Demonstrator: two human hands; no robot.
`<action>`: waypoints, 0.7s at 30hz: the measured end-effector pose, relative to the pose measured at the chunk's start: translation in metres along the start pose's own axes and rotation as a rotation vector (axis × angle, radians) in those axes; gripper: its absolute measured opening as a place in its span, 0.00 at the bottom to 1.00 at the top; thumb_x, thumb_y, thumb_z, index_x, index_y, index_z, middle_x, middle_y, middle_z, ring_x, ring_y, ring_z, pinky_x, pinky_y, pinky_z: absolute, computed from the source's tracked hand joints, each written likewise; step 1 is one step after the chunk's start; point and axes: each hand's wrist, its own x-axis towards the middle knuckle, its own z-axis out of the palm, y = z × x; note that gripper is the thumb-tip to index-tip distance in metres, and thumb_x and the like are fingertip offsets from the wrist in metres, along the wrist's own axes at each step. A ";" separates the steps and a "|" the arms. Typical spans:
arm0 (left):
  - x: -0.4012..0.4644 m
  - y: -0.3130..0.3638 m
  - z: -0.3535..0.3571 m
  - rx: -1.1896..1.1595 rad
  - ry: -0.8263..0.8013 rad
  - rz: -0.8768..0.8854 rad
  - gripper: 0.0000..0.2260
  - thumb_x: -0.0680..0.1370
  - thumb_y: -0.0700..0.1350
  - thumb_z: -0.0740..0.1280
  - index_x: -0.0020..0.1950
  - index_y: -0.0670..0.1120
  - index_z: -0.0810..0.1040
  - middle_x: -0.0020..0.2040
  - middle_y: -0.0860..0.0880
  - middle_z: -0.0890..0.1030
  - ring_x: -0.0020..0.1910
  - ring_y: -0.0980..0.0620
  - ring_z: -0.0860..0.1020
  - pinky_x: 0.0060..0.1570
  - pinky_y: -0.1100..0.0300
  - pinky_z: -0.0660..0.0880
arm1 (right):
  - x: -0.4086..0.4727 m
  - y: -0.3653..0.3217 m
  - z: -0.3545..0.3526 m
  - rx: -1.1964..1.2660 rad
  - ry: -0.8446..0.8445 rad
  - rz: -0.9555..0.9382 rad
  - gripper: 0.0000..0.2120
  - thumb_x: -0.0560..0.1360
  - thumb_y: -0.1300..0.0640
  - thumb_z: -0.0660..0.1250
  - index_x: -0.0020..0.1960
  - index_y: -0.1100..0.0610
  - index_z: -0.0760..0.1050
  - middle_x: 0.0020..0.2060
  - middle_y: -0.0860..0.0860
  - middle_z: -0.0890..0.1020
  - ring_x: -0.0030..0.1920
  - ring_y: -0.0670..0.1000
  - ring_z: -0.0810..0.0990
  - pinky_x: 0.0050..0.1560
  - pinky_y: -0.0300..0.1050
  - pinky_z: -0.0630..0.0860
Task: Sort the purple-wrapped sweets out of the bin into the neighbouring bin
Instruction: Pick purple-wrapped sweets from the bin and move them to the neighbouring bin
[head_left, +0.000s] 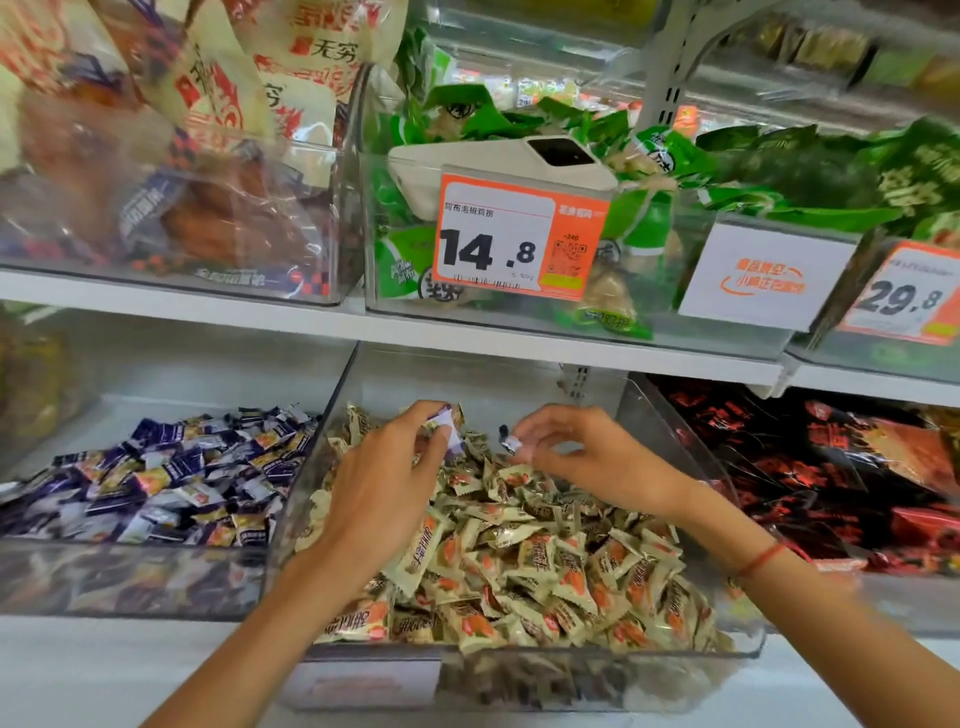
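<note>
A clear bin in the middle of the lower shelf holds a heap of beige-wrapped sweets. Over its far part, my left hand pinches a purple-wrapped sweet between curled fingers. My right hand hovers close beside it and pinches a second small purple-and-white sweet at its fingertips. The neighbouring bin on the left is filled with purple-wrapped sweets.
A bin of red-and-black packets stands to the right. The upper shelf carries bins of green packets and orange snack bags, with price tags on their fronts. A white phone lies on the green packets.
</note>
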 end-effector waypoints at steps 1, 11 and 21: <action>0.000 0.005 -0.002 -0.085 -0.010 -0.011 0.12 0.81 0.49 0.60 0.64 0.54 0.73 0.44 0.51 0.83 0.34 0.63 0.79 0.34 0.63 0.78 | -0.007 -0.011 0.007 -0.009 0.052 -0.067 0.06 0.76 0.56 0.69 0.52 0.52 0.78 0.46 0.45 0.81 0.47 0.40 0.79 0.47 0.34 0.75; -0.023 0.037 -0.036 -0.645 0.050 -0.220 0.06 0.80 0.44 0.64 0.51 0.56 0.77 0.45 0.49 0.83 0.46 0.49 0.82 0.52 0.47 0.79 | 0.006 -0.057 0.065 0.193 0.345 -0.287 0.13 0.71 0.59 0.75 0.46 0.43 0.77 0.45 0.42 0.80 0.44 0.43 0.79 0.43 0.36 0.77; -0.040 -0.078 -0.113 0.550 0.208 -0.026 0.15 0.78 0.50 0.64 0.64 0.51 0.76 0.59 0.49 0.80 0.48 0.45 0.81 0.36 0.56 0.76 | -0.008 -0.039 0.095 -0.570 -0.303 -0.262 0.28 0.79 0.36 0.54 0.76 0.38 0.50 0.77 0.41 0.46 0.77 0.45 0.41 0.75 0.54 0.38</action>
